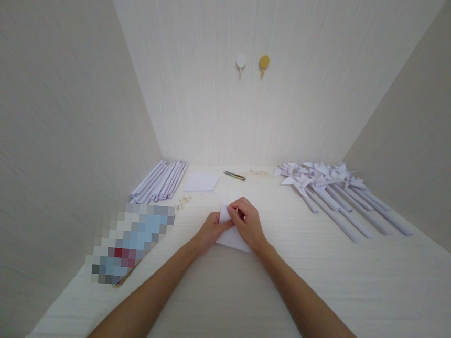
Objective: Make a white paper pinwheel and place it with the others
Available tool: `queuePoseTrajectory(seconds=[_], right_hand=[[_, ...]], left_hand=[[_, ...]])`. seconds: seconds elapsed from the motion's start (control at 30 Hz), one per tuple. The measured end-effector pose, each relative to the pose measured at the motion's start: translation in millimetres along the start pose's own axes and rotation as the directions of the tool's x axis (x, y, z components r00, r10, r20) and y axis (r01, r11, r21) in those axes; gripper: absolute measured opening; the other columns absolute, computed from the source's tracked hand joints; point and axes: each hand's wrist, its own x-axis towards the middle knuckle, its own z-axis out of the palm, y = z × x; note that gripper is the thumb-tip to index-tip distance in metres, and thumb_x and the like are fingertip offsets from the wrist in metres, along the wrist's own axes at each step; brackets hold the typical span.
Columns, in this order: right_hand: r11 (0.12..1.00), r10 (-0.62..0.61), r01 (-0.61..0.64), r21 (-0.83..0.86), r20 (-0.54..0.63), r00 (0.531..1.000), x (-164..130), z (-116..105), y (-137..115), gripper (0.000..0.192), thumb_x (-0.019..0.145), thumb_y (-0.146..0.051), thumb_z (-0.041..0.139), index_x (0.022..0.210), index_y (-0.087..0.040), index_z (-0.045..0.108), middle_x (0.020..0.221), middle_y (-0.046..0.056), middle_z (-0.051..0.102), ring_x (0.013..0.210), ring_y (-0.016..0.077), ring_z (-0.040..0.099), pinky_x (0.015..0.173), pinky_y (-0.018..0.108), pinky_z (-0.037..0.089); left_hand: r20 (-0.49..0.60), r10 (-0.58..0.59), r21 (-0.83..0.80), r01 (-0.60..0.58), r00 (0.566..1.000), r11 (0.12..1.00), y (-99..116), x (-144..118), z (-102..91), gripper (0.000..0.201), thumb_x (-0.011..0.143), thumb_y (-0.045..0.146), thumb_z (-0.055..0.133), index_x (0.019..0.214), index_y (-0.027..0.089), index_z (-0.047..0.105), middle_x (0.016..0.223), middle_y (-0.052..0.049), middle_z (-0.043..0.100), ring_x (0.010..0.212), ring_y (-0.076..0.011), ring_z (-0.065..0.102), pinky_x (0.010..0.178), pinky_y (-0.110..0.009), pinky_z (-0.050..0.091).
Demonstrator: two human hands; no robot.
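Observation:
A white sheet of paper [232, 239] lies on the pale wooden table [317, 293], partly folded. My left hand [211, 232] pinches its left edge. My right hand [247, 224] presses down on its top, fingers curled over a fold near the upper corner. Both hands touch the paper and hide much of it.
Rolled white paper sticks [160, 181] lie at the back left, next to a square stack of white paper [201, 182]. Small scissors [234, 175] rest at the back. Finished paper pinwheels [334, 191] lie at the back right. A blurred flat object [130, 245] sits at the left.

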Motion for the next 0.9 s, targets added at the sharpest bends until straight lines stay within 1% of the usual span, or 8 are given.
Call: queuePoseTrajectory(seconds=[0.1, 0.23, 0.3, 0.4, 0.5, 0.63, 0.8, 0.9], right_hand=[[0.995, 0.085, -0.088, 0.047, 0.070, 0.994, 0.8, -0.5, 2.5, 0.013, 0.077, -0.025, 0.048, 0.071, -0.018, 0.057, 0.071, 0.002, 0.054, 0.063, 0.0116, 0.048, 0.054, 0.023, 0.037], [0.953, 0.240, -0.267, 0.141, 0.187, 0.953, 0.0, 0.7, 4.5, 0.019, 0.076, -0.033, 0.049, 0.080, -0.017, 0.059, 0.071, 0.001, 0.058, 0.059, 0.0104, 0.049, 0.050, 0.021, 0.038], [0.927, 0.285, -0.329, 0.183, 0.228, 0.931, -0.7, 1.9, 5.4, 0.023, 0.075, -0.036, 0.049, 0.081, -0.016, 0.059, 0.069, 0.000, 0.057, 0.056, 0.0099, 0.048, 0.046, 0.021, 0.037], [0.892, 0.328, -0.383, 0.239, 0.240, 0.914, -1.3, 3.3, 7.5, 0.024, 0.073, -0.038, 0.051, 0.081, -0.016, 0.057, 0.069, -0.001, 0.056, 0.050, 0.0088, 0.048, 0.042, 0.021, 0.037], [0.902, 0.328, -0.372, 0.217, 0.216, 0.920, -1.4, 3.2, 9.6, 0.021, 0.072, -0.036, 0.053, 0.074, -0.016, 0.057, 0.061, -0.002, 0.054, 0.046, 0.0080, 0.047, 0.043, 0.021, 0.038], [0.942, 0.302, -0.322, 0.097, 0.183, 0.936, -2.2, 1.7, 10.0, 0.019, 0.073, -0.033, 0.053, 0.066, -0.015, 0.056, 0.049, -0.005, 0.048, 0.043, 0.0079, 0.045, 0.044, 0.020, 0.035], [0.974, 0.221, -0.212, -0.079, 0.146, 0.964, -3.3, 1.6, 7.5, 0.019, 0.074, -0.030, 0.053, 0.063, -0.015, 0.058, 0.049, -0.003, 0.050, 0.047, 0.0093, 0.046, 0.049, 0.021, 0.034], [0.975, 0.185, -0.164, -0.150, 0.137, 0.973, -3.8, 2.1, 7.0, 0.019, 0.075, -0.029, 0.053, 0.063, -0.015, 0.059, 0.050, -0.003, 0.052, 0.049, 0.0097, 0.046, 0.051, 0.021, 0.034]], left_hand=[[-0.096, 0.012, -0.112, -0.022, 0.995, 0.993, -2.9, 3.7, -3.0, 0.036, 0.055, 0.038, 0.069, 0.079, 0.010, 0.067, 0.065, -0.004, 0.066, 0.056, -0.0141, 0.056, 0.053, -0.024, 0.040], [-0.222, 0.045, -0.245, -0.100, 0.974, 0.964, -1.6, 7.9, -10.1, 0.036, 0.053, 0.033, 0.071, 0.080, 0.011, 0.065, 0.065, -0.005, 0.066, 0.061, -0.0162, 0.059, 0.058, -0.027, 0.043], [-0.245, 0.057, -0.303, -0.132, 0.968, 0.944, 0.8, 8.4, -12.4, 0.036, 0.052, 0.033, 0.071, 0.081, 0.012, 0.065, 0.067, -0.005, 0.067, 0.065, -0.0172, 0.060, 0.061, -0.027, 0.044], [-0.239, 0.074, -0.339, -0.154, 0.968, 0.928, 3.4, 8.1, -13.2, 0.037, 0.053, 0.033, 0.071, 0.082, 0.012, 0.064, 0.071, -0.006, 0.067, 0.072, -0.0184, 0.061, 0.066, -0.028, 0.045], [-0.241, 0.081, -0.332, -0.160, 0.967, 0.930, 3.3, 7.8, -12.9, 0.036, 0.055, 0.035, 0.070, 0.082, 0.011, 0.064, 0.074, -0.007, 0.068, 0.075, -0.0190, 0.062, 0.068, -0.028, 0.045], [-0.290, 0.108, -0.321, -0.203, 0.951, 0.925, 3.1, 8.8, -13.7, 0.036, 0.059, 0.040, 0.066, 0.080, 0.010, 0.064, 0.076, -0.009, 0.068, 0.074, -0.0189, 0.062, 0.068, -0.029, 0.046], [-0.427, 0.171, -0.316, -0.323, 0.888, 0.892, 7.3, 11.1, -17.6, 0.036, 0.057, 0.037, 0.068, 0.081, 0.012, 0.061, 0.073, -0.006, 0.067, 0.071, -0.0169, 0.062, 0.066, -0.028, 0.045], [-0.487, 0.181, -0.321, -0.367, 0.855, 0.873, 9.4, 12.4, -20.3, 0.034, 0.055, 0.035, 0.070, 0.079, 0.013, 0.060, 0.070, -0.005, 0.067, 0.069, -0.0153, 0.062, 0.064, -0.026, 0.044]])
